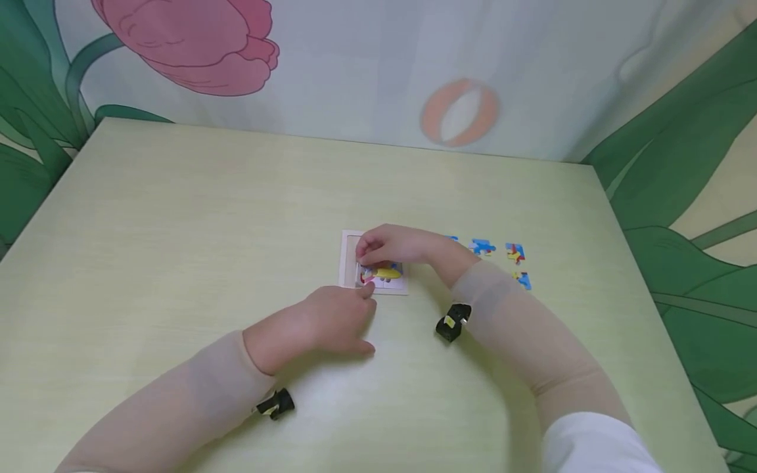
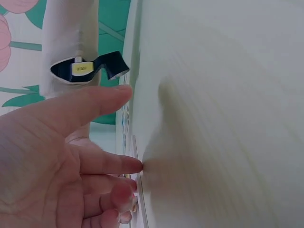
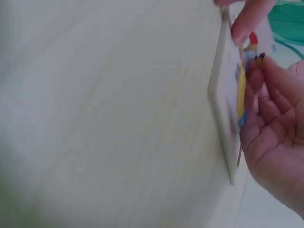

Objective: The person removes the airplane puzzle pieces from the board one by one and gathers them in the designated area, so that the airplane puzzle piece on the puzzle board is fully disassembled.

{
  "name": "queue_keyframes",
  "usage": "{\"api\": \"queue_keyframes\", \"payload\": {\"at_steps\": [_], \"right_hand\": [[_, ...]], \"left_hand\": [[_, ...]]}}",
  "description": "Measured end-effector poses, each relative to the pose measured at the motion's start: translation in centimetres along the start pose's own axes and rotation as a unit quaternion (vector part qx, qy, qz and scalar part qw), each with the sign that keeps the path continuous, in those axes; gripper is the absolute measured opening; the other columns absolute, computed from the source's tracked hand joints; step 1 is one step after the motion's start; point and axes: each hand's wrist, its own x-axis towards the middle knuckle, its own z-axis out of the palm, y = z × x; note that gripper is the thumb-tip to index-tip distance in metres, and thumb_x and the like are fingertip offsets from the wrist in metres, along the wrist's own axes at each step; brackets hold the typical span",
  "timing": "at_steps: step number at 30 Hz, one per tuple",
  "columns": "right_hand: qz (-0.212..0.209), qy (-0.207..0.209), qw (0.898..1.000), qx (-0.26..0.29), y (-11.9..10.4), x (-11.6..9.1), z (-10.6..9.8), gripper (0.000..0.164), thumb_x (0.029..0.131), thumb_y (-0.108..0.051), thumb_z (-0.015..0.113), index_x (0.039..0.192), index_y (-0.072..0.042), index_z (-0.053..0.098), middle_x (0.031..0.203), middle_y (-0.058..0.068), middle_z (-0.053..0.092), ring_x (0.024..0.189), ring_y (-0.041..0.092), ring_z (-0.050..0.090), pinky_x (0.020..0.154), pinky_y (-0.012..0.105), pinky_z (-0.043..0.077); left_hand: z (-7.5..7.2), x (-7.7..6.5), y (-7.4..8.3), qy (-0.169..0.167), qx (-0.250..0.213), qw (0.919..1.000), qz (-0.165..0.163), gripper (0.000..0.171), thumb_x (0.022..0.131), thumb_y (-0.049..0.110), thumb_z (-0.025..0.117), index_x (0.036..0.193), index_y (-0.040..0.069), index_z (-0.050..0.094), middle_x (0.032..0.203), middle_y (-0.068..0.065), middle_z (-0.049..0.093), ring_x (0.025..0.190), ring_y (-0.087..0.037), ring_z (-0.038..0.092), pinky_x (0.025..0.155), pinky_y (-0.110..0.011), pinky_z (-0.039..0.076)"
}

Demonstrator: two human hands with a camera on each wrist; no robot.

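Observation:
A small jigsaw puzzle with a pale tray frame [image 1: 347, 266] lies flat near the table's middle. Joined pieces with a yellow shape [image 1: 388, 272] show inside it. My right hand [image 1: 397, 244] reaches over the tray from the right. Its thumb and fingers pinch a small puzzle piece [image 3: 261, 59] above the tray's left part, and the fingers cover most of it. At the near edge, my left hand [image 1: 337, 318] lies palm toward the right, its fingers loosely extended. One left fingertip [image 3: 241, 37] touches the tray by the joined pieces.
Several loose puzzle pieces lie right of the tray, among them a blue piece [image 1: 481, 247], a red and blue piece [image 1: 515, 253] and another piece [image 1: 523, 280] partly behind my right forearm. The pale table [image 1: 207, 217] meets a flower-printed wall at the back.

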Motion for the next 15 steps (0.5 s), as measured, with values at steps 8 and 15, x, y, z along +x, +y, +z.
{"api": "queue_keyframes", "payload": {"at_steps": [8, 15], "right_hand": [[-0.041, 0.019, 0.999, 0.014, -0.2, -0.7, -1.1, 0.010, 0.091, -0.015, 0.060, 0.098, -0.008, 0.064, 0.088, 0.005, 0.065, 0.083, 0.018, 0.058, 0.082, 0.029, 0.045], [0.021, 0.034, 0.998, 0.039, -0.1, -0.4, -0.6, 0.015, 0.090, -0.009, 0.062, 0.101, -0.002, 0.070, 0.088, 0.006, 0.069, 0.077, 0.016, 0.065, 0.075, 0.027, 0.052]], "left_hand": [[-0.3, 0.3, -0.8, -0.012, -0.042, 0.9991, 0.000, 0.061, 0.081, 0.048, 0.065, 0.122, 0.005, 0.054, 0.145, -0.013, 0.038, 0.108, -0.024, 0.058, 0.081, -0.038, 0.050], [0.0, 0.1, -1.2, 0.000, -0.048, 0.9988, 0.009, 0.051, 0.082, 0.044, 0.064, 0.117, 0.007, 0.057, 0.141, -0.010, 0.043, 0.111, -0.024, 0.055, 0.082, -0.038, 0.049]]}}
